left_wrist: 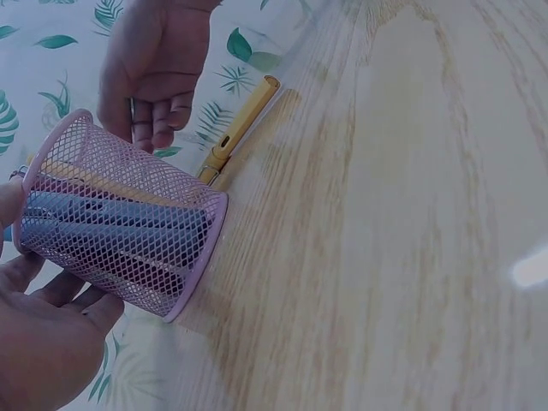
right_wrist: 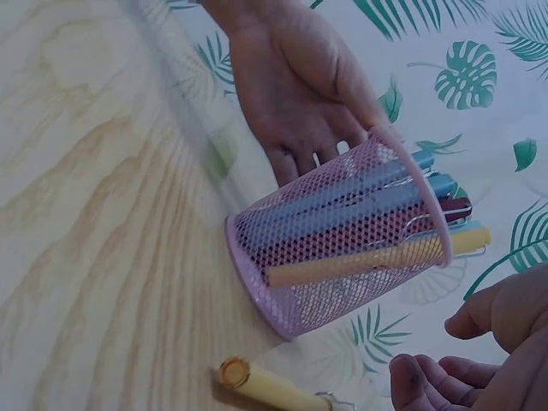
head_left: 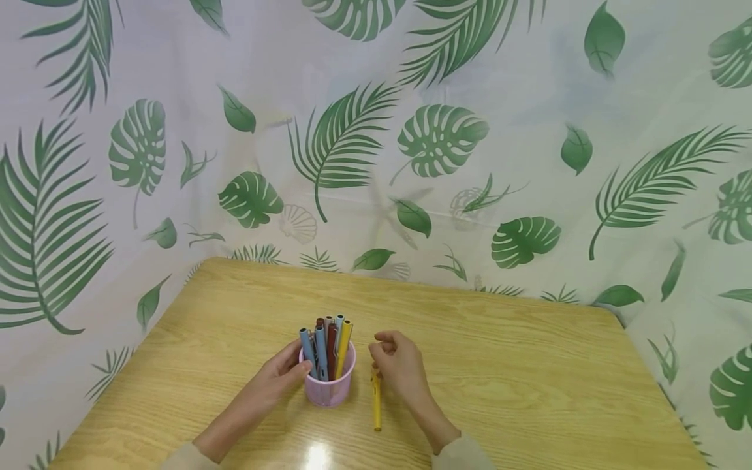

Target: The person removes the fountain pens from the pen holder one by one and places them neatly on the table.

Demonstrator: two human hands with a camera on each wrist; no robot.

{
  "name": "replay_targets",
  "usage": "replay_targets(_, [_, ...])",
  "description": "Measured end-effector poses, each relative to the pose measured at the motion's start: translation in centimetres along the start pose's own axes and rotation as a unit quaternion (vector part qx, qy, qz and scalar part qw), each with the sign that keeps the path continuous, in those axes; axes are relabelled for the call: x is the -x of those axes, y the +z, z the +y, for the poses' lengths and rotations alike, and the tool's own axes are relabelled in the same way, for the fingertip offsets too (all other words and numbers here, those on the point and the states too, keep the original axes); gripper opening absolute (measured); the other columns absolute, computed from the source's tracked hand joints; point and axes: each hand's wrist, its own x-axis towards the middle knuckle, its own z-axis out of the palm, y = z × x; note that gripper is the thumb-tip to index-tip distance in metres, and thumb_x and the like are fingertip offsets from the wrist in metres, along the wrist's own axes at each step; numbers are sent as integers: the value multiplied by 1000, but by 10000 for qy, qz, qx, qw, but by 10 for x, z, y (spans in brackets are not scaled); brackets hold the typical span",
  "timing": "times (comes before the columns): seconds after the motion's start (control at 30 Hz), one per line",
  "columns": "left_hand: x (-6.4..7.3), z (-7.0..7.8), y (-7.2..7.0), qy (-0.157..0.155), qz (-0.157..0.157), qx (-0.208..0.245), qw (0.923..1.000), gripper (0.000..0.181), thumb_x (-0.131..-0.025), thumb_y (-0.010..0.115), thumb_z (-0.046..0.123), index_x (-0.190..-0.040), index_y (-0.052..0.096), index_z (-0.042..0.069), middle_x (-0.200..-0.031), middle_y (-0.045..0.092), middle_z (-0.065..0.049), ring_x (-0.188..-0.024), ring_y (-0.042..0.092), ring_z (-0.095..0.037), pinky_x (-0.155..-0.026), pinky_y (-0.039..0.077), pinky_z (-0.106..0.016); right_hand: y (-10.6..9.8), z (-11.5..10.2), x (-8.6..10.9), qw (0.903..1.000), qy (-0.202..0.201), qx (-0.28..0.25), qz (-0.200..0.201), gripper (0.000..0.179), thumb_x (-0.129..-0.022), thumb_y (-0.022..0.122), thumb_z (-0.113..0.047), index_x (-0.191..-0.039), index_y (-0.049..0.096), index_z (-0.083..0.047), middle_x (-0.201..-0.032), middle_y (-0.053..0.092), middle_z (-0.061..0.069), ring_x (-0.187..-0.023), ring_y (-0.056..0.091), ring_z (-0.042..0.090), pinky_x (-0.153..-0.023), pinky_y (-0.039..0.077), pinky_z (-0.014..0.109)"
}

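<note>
A pink mesh pen cup (head_left: 326,395) stands upright on the table, filled with several pens (head_left: 322,352) in blue, dark red, light blue and yellow. My left hand (head_left: 282,372) holds its left side, thumb at the rim and fingers round the mesh. To the right of the cup a single yellow pen (head_left: 377,408) lies on the wood, its clip end pointing away from me. Over that end is my right hand (head_left: 402,365), with loosely bent fingers. In the right wrist view, the right hand's fingers (right_wrist: 407,381) are apart from the pen and hold nothing.
The light wooden table (head_left: 529,378) reaches back to a white curtain (head_left: 364,196) printed with green leaves, which also hangs along both sides. A bright light reflection shows on the wood near the front edge.
</note>
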Motion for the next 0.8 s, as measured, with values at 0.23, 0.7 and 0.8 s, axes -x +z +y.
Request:
replay_targets(0.23, [0,-1,0,2,-8,2,10000,69,-111,51,31,-165,18,4,-169,14,-20,-155,16,-36,-123,21,-47,2,-14,-1,9994,-194,-274,-33,31,-97,65,-11,-123,66,8,-98,71,19,-80,69,27,-67,64,43])
replay_targets(0.7, [-1,-3,-1,139,-59,25,9999,67,-111,50,27,-164,18,3,-169,15,-22,-154,17,-36,-123,21,-47,9,-25,-8,9935,-790,-665,-485,29,-97,70,-9,-122,67,6,-104,70,15,-89,65,19,-72,63,35])
replay_targets(0.8, [-1,-3,-1,138,-82,43,9999,67,-111,50,27,-164,18,3,-169,15,-22,-155,16,-37,-123,21,-47,11,-24,-9,9927,-798,-716,-561,29,-97,71,-9,-121,67,6,-105,70,15,-91,65,21,-71,62,27])
